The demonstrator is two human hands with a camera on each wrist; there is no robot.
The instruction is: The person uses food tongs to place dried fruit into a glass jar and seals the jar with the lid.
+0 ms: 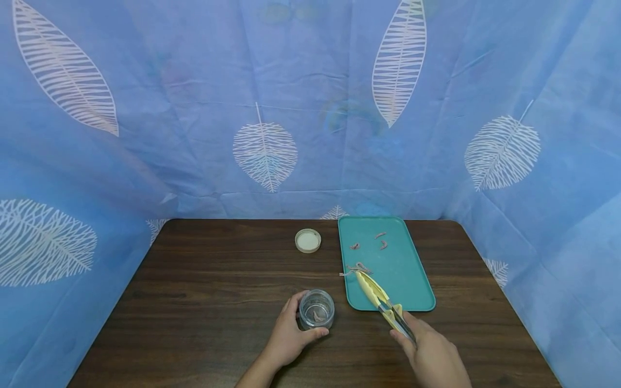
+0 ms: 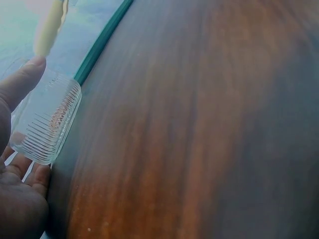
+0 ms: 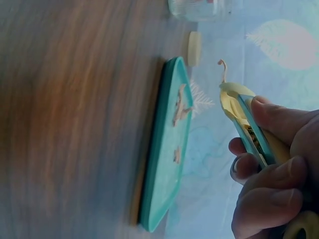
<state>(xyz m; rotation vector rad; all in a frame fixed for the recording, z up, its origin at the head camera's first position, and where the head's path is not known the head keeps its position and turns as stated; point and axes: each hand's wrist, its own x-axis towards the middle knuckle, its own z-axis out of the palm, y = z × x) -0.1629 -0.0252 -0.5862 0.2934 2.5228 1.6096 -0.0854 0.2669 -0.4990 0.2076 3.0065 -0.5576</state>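
Observation:
A clear glass jar [image 1: 317, 303] stands on the table, its mouth uncovered and a small pinkish shred [image 1: 317, 317] inside. My left hand [image 1: 287, 335] grips it from the left, thumb along the near side. My right hand [image 1: 433, 353] holds metal tongs with yellow tips [image 1: 372, 291], squeezed nearly together over the teal tray [image 1: 405, 272]. One thin curled shred [image 3: 223, 69] sticks out from the tips in the right wrist view. Several similar shreds [image 1: 361, 268] lie bunched at the tray's left edge, and a few more [image 1: 384, 244] lie farther back on it.
A round, pale jar lid [image 1: 308, 241] lies behind the jar, left of the tray's far end. The dark wooden table [image 1: 218, 280] reaches back to a blue cloth backdrop [image 1: 315, 151] with white leaf prints, which also hangs at both sides.

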